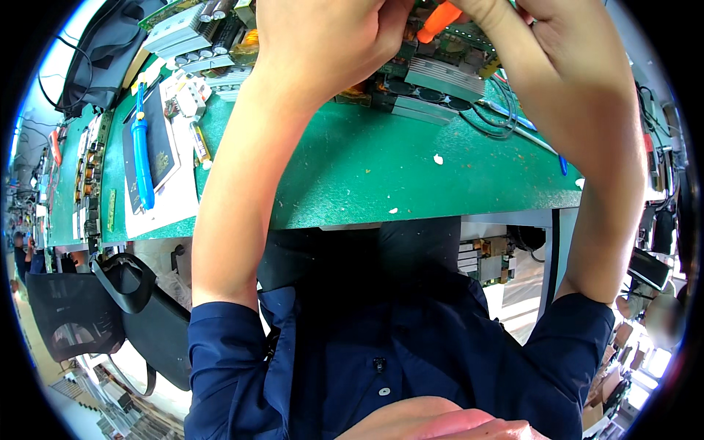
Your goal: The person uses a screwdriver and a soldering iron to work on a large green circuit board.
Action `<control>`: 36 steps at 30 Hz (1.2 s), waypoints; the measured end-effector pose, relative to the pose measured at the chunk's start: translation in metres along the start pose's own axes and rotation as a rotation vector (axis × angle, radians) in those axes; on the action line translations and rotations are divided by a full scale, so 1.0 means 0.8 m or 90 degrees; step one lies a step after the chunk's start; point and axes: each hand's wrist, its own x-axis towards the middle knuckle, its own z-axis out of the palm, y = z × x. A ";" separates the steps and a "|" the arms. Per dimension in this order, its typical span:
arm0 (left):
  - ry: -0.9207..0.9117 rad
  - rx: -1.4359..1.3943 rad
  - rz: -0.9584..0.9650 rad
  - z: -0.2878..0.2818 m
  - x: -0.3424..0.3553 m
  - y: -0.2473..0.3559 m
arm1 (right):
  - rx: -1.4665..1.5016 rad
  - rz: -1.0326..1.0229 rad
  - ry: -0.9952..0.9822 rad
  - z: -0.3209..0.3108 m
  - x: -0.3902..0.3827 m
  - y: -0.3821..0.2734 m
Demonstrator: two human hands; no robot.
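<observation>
Both my arms reach up to the top edge, over circuit boards with grey heatsinks. My right hand (539, 37) is closed, its thumb against a slim orange-handled tool (438, 22) that slants down to the left. The tool's other end is cut off, so its exact kind does not show. My left hand (334, 37) is curled closed, thumb pressed inward; the top edge hides its fingertips and whatever they hold. Under the hands lies a board with a finned heatsink (444, 79). Left of my left wrist stands another board with capacitors and a heatsink (180, 33).
The green bench mat (352, 169) carries a blue desoldering pump (141, 147), a dark pad on white paper (165, 198), a small yellow-labelled tube (199, 143) and black cable (499, 121). A black chair (73, 315) stands left below. More boards (488, 260) lie beneath the bench.
</observation>
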 end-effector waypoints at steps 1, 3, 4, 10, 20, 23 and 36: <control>0.005 -0.011 0.001 0.001 -0.001 -0.001 | -0.016 0.006 -0.004 -0.002 0.000 -0.004; 0.015 -0.031 0.005 0.003 -0.003 -0.005 | 0.019 0.120 -0.025 -0.009 0.008 -0.025; 0.016 -0.039 0.005 0.002 -0.005 -0.006 | 0.032 0.146 -0.025 -0.009 0.009 -0.029; -0.001 -0.007 0.010 -0.001 -0.001 -0.002 | -0.001 0.013 0.041 0.005 -0.006 0.002; 0.029 -0.050 0.021 0.002 -0.005 -0.006 | -0.054 0.079 -0.070 -0.001 -0.016 -0.023; 0.047 -0.064 0.037 0.008 -0.005 -0.013 | -0.069 0.058 -0.076 -0.002 -0.023 -0.029; 0.033 -0.042 0.022 0.010 -0.005 -0.015 | -0.067 0.041 0.022 0.003 -0.022 -0.014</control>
